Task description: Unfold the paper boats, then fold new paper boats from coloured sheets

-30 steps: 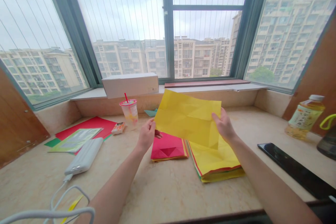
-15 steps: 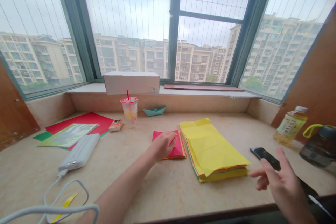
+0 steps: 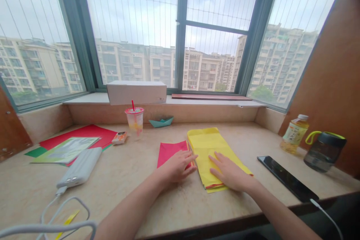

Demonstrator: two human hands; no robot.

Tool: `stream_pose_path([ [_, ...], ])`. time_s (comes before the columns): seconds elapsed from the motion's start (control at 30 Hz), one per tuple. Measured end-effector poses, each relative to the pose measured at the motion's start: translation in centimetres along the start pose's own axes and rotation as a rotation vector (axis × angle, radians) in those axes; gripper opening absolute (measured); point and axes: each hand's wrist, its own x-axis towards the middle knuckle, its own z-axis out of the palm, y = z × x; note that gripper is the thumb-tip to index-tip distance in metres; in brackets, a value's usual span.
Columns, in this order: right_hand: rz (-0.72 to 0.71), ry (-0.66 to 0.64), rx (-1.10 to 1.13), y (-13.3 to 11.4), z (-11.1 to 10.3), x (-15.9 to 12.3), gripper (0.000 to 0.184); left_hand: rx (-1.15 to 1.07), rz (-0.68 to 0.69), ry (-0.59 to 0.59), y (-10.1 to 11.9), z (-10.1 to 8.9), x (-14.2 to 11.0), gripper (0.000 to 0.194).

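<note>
My left hand (image 3: 177, 167) lies palm down on a pile of pink-red paper sheets (image 3: 170, 153), its fingertips reaching the edge of a pile of yellow paper sheets (image 3: 209, 146). My right hand (image 3: 230, 172) rests flat on the near part of that yellow pile, fingers spread. Neither hand grips anything. Thin red and green edges show along the lower side of the yellow pile. My hands hide the near part of the pink-red pile and part of the yellow one.
A marble counter runs below the window. On it stand a plastic cup with a red straw (image 3: 134, 122), a teal paper boat (image 3: 161, 122), a power bank (image 3: 79, 167), a black phone (image 3: 287, 178), a tea bottle (image 3: 295, 133) and a flask (image 3: 324, 152). Red and green sheets (image 3: 84, 135) lie left.
A yellow sheet held up by both hands earlier now lies on the yellow pile. My right hand has come down from above the phone onto the pile, and my left hand has moved onto the pink-red pile.
</note>
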Motion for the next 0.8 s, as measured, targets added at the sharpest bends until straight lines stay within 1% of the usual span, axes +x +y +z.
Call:
stream_pose_path([
  [0.03,0.006,-0.019,-0.01,-0.1,0.3,0.0,0.061,0.014,0.013,-0.013,0.1,0.1,0.0,0.047],
  [0.1,0.015,-0.059,-0.011,0.1,0.2,-0.3,0.06,0.032,0.016,-0.032,0.2,0.3,0.1,0.048],
  [0.2,0.028,-0.175,0.033,0.6,-1.1,-0.6,0.062,0.052,-0.009,-0.051,0.2,0.6,0.3,0.046],
  [0.27,0.031,-0.22,0.091,1.2,-2.3,-0.2,0.064,0.057,-0.019,-0.069,0.1,0.8,0.5,0.045],
  [0.3,0.037,-0.209,0.125,1.6,-2.8,0.1,0.063,0.052,-0.02,-0.077,0.1,0.9,0.6,0.045],
  [0.33,0.06,-0.167,0.159,2.1,-3.4,0.6,0.061,0.046,-0.02,-0.079,0.0,1.0,0.6,0.045],
  [0.37,0.105,-0.097,0.188,2.8,-3.9,1.2,0.056,0.043,-0.022,-0.078,0.0,1.1,0.7,0.045],
  [0.4,0.186,-0.008,0.212,3.6,-4.3,1.8,0.051,0.043,-0.028,-0.071,0.0,1.2,0.7,0.046],
  [0.43,0.311,0.081,0.235,4.5,-4.6,2.4,0.046,0.047,-0.037,-0.063,0.0,1.2,0.8,0.047],
  [0.47,0.39,0.116,0.234,5.5,-4.9,3.0,0.043,0.054,-0.047,-0.054,0.0,1.3,0.8,0.048],
  [0.53,0.487,0.143,0.246,7.2,-5.0,3.8,0.042,0.064,-0.061,-0.043,0.0,1.3,0.9,0.049],
  [0.6,0.534,0.131,0.293,8.5,-4.6,4.4,0.038,0.062,-0.052,-0.046,0.1,1.2,0.9,0.049],
  [0.67,0.551,0.12,0.363,9.1,-3.8,4.7,0.035,0.053,-0.03,-0.061,0.2,1.2,0.9,0.048],
  [0.8,0.576,0.14,0.497,9.3,-2.6,5.2,0.034,0.053,-0.019,-0.082,0.3,1.0,1.0,0.047],
])
